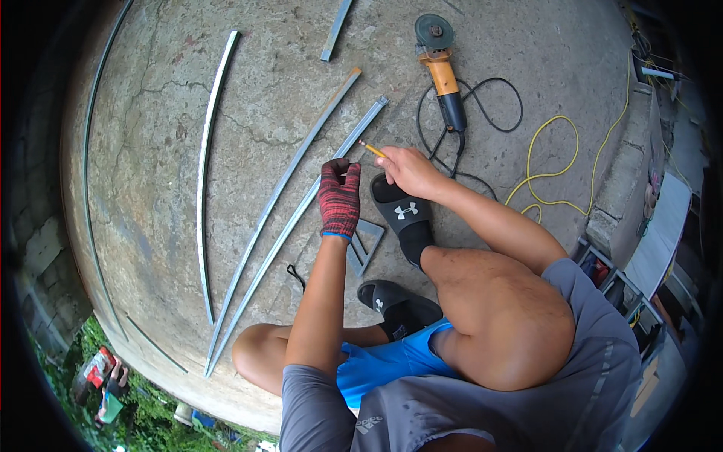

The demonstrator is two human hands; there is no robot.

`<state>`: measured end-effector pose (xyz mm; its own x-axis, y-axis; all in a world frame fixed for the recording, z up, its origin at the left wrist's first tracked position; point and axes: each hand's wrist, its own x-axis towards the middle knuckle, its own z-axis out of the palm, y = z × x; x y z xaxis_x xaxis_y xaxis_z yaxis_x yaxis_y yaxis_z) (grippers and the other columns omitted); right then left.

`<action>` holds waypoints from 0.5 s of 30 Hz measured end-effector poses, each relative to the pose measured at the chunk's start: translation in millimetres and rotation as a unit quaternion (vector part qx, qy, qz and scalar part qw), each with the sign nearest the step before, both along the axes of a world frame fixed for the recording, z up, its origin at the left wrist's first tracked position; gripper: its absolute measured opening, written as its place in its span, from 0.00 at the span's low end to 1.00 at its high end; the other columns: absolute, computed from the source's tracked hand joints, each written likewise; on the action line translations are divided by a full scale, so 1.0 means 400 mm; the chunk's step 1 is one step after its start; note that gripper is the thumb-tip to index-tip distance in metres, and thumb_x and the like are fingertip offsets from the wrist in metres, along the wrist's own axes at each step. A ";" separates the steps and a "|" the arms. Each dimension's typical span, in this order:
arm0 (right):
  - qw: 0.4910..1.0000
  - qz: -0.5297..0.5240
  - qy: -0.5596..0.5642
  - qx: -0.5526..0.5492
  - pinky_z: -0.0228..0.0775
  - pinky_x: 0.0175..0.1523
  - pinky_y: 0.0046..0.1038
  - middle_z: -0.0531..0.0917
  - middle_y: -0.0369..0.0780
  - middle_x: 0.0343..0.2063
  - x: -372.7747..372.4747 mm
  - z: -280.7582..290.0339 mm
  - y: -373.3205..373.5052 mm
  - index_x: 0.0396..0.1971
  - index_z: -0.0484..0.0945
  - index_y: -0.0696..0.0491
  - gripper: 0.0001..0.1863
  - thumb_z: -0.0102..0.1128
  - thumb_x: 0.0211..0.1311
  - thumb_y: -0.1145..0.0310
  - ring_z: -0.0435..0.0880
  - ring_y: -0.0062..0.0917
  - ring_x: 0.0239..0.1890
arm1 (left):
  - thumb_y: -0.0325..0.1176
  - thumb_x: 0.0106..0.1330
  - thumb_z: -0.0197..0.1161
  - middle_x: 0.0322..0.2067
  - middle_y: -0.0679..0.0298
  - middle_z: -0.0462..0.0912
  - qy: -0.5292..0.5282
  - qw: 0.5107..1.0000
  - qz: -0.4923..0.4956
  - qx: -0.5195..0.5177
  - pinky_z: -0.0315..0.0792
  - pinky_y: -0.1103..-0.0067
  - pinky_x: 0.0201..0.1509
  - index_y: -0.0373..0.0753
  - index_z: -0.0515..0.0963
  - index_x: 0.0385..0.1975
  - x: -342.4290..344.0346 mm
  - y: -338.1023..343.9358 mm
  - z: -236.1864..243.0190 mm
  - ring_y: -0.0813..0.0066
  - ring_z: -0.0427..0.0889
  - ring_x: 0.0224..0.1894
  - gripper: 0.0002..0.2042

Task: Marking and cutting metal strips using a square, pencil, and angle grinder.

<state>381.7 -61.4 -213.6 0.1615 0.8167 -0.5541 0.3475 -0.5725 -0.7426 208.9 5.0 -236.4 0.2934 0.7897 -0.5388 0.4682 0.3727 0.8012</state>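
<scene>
Scene: We are squatting on a cracked concrete floor (188, 151), looking down past our knees at several long metal strips.
Left hand (339, 200): We are wearing a red and black knit glove and pressing down on the nearest metal strip (301, 215), fingers curled closed against it beside a small metal square (367, 242).
Right hand (407, 169): Bare, it is pinching a yellow pencil (372, 149), the tip pointing far and left toward the same strip.
Strip position: It is running from near left to far right, just beside a second strip (294, 166); a third curved-looking strip (207, 151) is lying well apart on the left.
Handling: We are judging the strip to be thin, stiff along its length yet springy, light, with edges likely sharp, so the gloved hand suits it; holding near the marked spot should steady it.
Other things: An orange angle grinder (440, 68) with its black cord (482, 113) is lying far right, a yellow cable (553, 162) beyond it.
Feet: Black sandals (403, 215) are resting near the strip.
</scene>
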 end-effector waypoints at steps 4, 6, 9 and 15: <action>0.988 -0.012 -0.154 -0.019 0.71 0.39 0.50 0.82 0.52 0.25 0.087 -0.008 0.033 0.35 0.75 0.58 0.16 0.48 0.74 0.59 0.81 0.54 0.34 | 0.33 0.58 0.71 0.45 0.51 0.80 0.252 0.923 -0.175 0.232 0.73 0.64 0.54 0.41 0.77 0.50 -0.061 0.039 -0.026 0.54 0.79 0.49 0.20; 0.978 0.001 -0.201 -0.047 0.72 0.42 0.51 0.83 0.53 0.28 0.107 -0.046 0.046 0.37 0.77 0.58 0.17 0.47 0.74 0.59 0.82 0.54 0.36 | 0.32 0.56 0.71 0.47 0.51 0.79 0.331 0.893 -0.228 0.202 0.72 0.62 0.57 0.44 0.78 0.49 -0.090 0.051 -0.038 0.51 0.77 0.52 0.19; 0.967 -0.090 -0.230 -0.057 0.73 0.46 0.51 0.84 0.54 0.32 0.143 -0.101 0.053 0.39 0.79 0.58 0.18 0.48 0.73 0.58 0.83 0.54 0.39 | 0.31 0.58 0.68 0.48 0.52 0.78 0.333 0.891 -0.254 0.173 0.72 0.63 0.57 0.46 0.79 0.49 -0.114 0.070 -0.070 0.51 0.76 0.53 0.17; 0.967 -0.134 -0.188 -0.112 0.73 0.50 0.47 0.84 0.54 0.37 0.178 -0.202 0.039 0.40 0.82 0.59 0.19 0.48 0.72 0.58 0.82 0.52 0.44 | 0.31 0.58 0.68 0.42 0.49 0.79 0.291 0.910 -0.243 0.168 0.72 0.60 0.53 0.41 0.80 0.43 -0.123 0.079 -0.104 0.47 0.78 0.48 0.13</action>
<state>452.7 -45.9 -294.3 0.5743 0.5847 -0.5730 0.3856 -0.8106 -0.4406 159.8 36.7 -277.9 0.3944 0.7915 -0.4669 0.8936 -0.2118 0.3958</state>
